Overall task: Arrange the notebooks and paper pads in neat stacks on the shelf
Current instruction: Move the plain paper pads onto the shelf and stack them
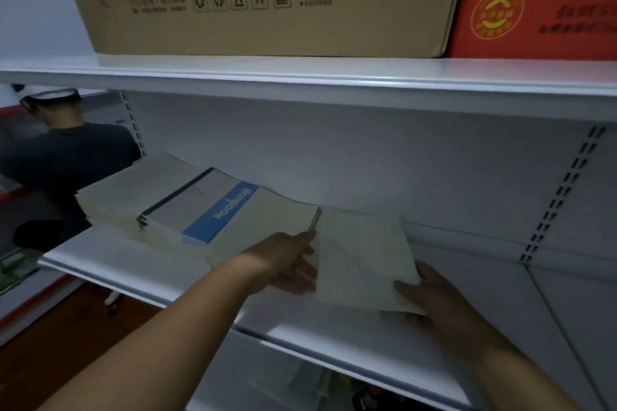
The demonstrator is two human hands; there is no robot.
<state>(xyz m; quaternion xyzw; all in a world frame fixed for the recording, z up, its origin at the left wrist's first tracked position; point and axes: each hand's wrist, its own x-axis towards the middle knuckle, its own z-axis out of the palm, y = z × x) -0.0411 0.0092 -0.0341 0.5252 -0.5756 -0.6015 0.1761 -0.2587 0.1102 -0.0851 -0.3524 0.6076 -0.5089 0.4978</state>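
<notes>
Right hand: fingers closed on the near right corner of a pale paper pad, thumb on top, the rest beneath. Left hand: pressed against the pad's left edge, fingers curled round and under it, so it too grips the pad. Both forearms bare.

Paper pad: cream, unmarked cover, tilted slightly, held just over the white shelf; whether its far edge rests on the shelf cannot be told.

Directly left of the pad: a stack of cream pads, its right edge just beside the held pad. Further left of the pad: a notebook with a blue band bearing white lettering, lying flat on a low stack. Beyond that, further left again: a grey notebook with a dark spine, then a cream stack at the shelf's left end.

Shelf: white metal, smooth, with a rounded front lip. Behind the pad: a plain white back panel with a slotted upright off to the right. Above the pad: a second white shelf carrying a brown cardboard carton with handling symbols and a red carton to its right.

Far left of the pad, past the shelf end: another person in a dark shirt, seen from behind. Below left: brown floor. Dim lighting.
</notes>
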